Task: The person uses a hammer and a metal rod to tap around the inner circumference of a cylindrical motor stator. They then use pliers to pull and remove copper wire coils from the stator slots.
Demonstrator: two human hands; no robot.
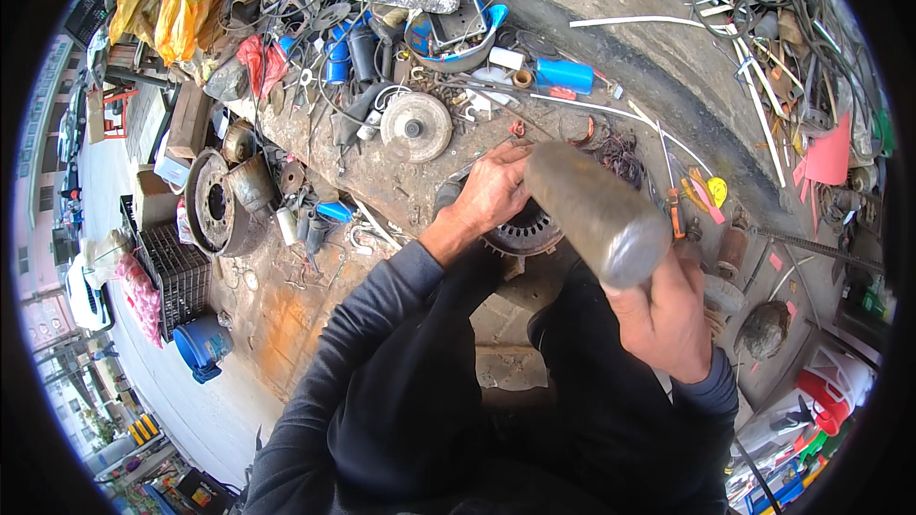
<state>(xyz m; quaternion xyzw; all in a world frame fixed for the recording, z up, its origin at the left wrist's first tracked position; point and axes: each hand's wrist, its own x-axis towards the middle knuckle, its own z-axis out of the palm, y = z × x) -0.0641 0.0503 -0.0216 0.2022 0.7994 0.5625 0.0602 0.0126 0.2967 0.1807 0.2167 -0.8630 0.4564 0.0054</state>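
Note:
My right hand (663, 315) is raised and closed around what looks like a hammer. Its thick, cylindrical metal head (596, 210) is tilted and slightly blurred, and the handle is hidden behind the head and my fingers. Between my knees lies a round, slotted metal part (525, 235), like a motor stator, partly covered by my arm and the hammer head. Just above it, my left hand (494, 189) is closed, its fingers curled together. The hammer head hides the fingertips, and what they hold cannot be made out.
Ahead lie a round metal disc (416, 127), a basin (453, 52) of parts and a blue cylinder (564, 75). A wheel rim (212, 202), black crate (176, 277) and blue bucket (201, 343) stand left. Screwdrivers (676, 214), a yellow tape measure (717, 191) and cables (821, 29) are right.

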